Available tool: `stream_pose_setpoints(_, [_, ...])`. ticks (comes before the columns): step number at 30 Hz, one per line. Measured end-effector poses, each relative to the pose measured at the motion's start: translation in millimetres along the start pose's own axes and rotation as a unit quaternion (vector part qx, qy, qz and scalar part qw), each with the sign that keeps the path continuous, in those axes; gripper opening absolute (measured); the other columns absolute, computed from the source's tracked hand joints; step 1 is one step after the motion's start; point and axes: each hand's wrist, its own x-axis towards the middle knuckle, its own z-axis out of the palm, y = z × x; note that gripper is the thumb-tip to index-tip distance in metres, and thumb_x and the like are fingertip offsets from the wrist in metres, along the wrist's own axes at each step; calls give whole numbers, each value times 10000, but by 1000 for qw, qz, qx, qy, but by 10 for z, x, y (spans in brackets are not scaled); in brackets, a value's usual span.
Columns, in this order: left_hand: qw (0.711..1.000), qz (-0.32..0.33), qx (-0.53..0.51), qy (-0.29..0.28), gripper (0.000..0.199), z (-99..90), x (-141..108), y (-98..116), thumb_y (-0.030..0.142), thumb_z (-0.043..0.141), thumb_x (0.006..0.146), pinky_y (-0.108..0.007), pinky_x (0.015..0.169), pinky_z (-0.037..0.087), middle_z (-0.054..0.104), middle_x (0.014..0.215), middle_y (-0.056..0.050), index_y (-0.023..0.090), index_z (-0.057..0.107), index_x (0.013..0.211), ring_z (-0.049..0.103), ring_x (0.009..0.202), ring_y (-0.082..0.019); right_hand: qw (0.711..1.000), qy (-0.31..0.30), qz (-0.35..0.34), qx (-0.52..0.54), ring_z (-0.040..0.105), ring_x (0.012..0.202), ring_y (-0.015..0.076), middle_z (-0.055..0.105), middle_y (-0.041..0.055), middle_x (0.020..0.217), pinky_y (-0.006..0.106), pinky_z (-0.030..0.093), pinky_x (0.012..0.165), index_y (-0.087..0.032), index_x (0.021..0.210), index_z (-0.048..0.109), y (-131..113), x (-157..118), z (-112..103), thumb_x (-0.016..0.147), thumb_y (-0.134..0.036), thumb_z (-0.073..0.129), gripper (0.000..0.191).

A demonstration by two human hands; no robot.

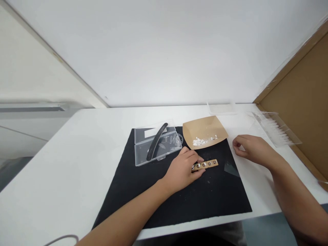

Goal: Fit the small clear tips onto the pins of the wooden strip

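Observation:
My left hand (182, 168) lies on the black mat, fingers and thumb closed around a narrow wooden strip (211, 164). Round metal studs line the strip, and a small white piece sits on at least one of them; its left end is hidden under my hand. My right hand (248, 147) is off to the right of the mat, above the white table, with fingers curled in toward the thumb. Whatever may be in that pinch is too small or hidden. Between the hands, a brown paper tray (201, 128) holds small white pieces (200, 141).
A clear plastic case (143, 158) with transparent nail tips (174, 138) stands open on the black mat (176, 212). Across it rests a curved black nail file (156, 141). At right, a clear holder (278, 130) carries rows of tips beside a cardboard wall (304, 89).

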Motion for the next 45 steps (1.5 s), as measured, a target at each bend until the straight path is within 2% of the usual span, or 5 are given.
stream_pose_setpoints(6, [1000,15,7,11,193,19,0,-7,267,807,906,-388,854,497,729,1007,-52,205,717,1065,591,961,-253,994,71,-64,48,680,826,194,733,14,917,307,467,706,-255,926,653,-2,-3,1,925,-212,584,82])
stream_pose_setpoints(9, [999,28,14,39,236,58,-6,-10,314,822,902,-389,843,502,727,999,-62,198,720,1080,595,957,-256,980,126,-127,92,666,801,168,723,8,915,289,481,714,-250,941,653,-192,-9,10,928,-179,613,82])
stream_pose_setpoints(18, [989,91,-14,115,165,163,81,77,284,750,966,-395,895,503,742,986,-65,193,725,1102,675,959,-226,958,152,-233,74,653,774,164,720,23,882,286,451,660,-217,931,644,-767,11,129,999,-173,583,101])
stream_pose_setpoints(32, [988,70,-33,137,21,271,121,185,174,720,970,-400,863,503,756,877,-30,193,715,964,649,842,-201,943,199,-264,-37,618,733,157,697,9,822,335,360,627,-194,889,643,-836,30,138,1028,-188,575,154])
stream_pose_setpoints(45, [974,127,-17,186,68,202,111,219,158,679,1004,-414,902,545,763,967,-64,184,705,1060,665,921,-206,937,237,-256,13,603,729,141,698,-9,840,306,393,638,-215,901,626,-828,8,112,971,-172,628,82])
